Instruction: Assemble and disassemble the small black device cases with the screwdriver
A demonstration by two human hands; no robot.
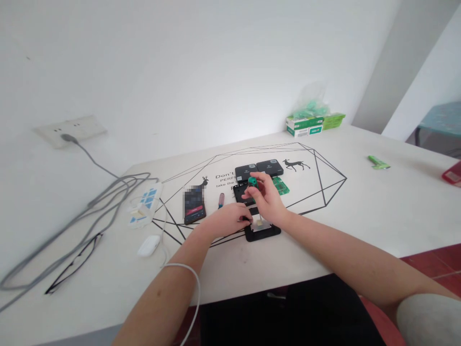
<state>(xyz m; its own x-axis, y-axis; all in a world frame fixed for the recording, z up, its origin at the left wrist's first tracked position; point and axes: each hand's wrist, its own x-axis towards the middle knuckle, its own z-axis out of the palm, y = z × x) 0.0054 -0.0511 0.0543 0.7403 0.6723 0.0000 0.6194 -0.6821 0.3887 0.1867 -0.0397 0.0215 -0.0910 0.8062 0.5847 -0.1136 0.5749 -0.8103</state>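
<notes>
My right hand [268, 198] is closed around a screwdriver with a green and black handle [253, 181], held upright over an opened black device case [263, 234]. A silvery metal plate [260, 224] with a small yellowish patch lies in that case. At the case's left edge rests my left hand [230, 217], its fingers curled together; what they pinch, if anything, is hidden. Behind my hands are a black casing part [240, 194] and a green circuit board [281, 185], both partly covered. The screwdriver's tip cannot be made out.
Two black boxes [246, 172] sit farther back. To the left lie a small screwdriver [221, 200], a phone [195, 204], a white earbud case [149, 245], glasses [74, 263] and a power strip [146, 204] with cables. Green-white cartons [304, 126] and a green packet [378, 162] are right.
</notes>
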